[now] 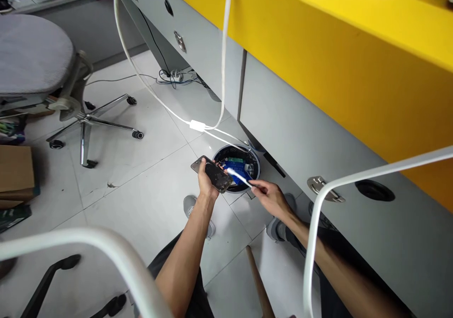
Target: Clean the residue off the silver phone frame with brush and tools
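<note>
Flanking desk: grey front [300, 124] w/ yellow edge [318, 72] above, along the right side; the person is close to it, prob. b/c the work place belongs to it.
Office chair [35, 58]: stands on the left, well apart from the hands; nobody sits on it, so its distance prob. leaves floor for the legs.
Bin [259, 167]: dark, on the floor near the desk, w/ blue stuff [244, 169] inside; it stands ahead, b/w the two feet, & the hands are above its near side, perhaps so that it may catch small dirt.
Left hand [205, 183]: closed around the phone, thumb over the upper side, fingers mostly hidden below; this support is prob. for steadiness.
Right hand [271, 197]: closed too, pinching the dark end of a thin tool w/ fingertips, like a pen, I think for fine control.
Phone [214, 175]: in the left hand, tilted, dark worn face up, one end by the bin's rim; held this way, the face is free for the tool.
White-tipped tool [241, 179]: pale head points to the phone; touching or only v. near, I can't tell. Brush or swab, also not sure.
</note>
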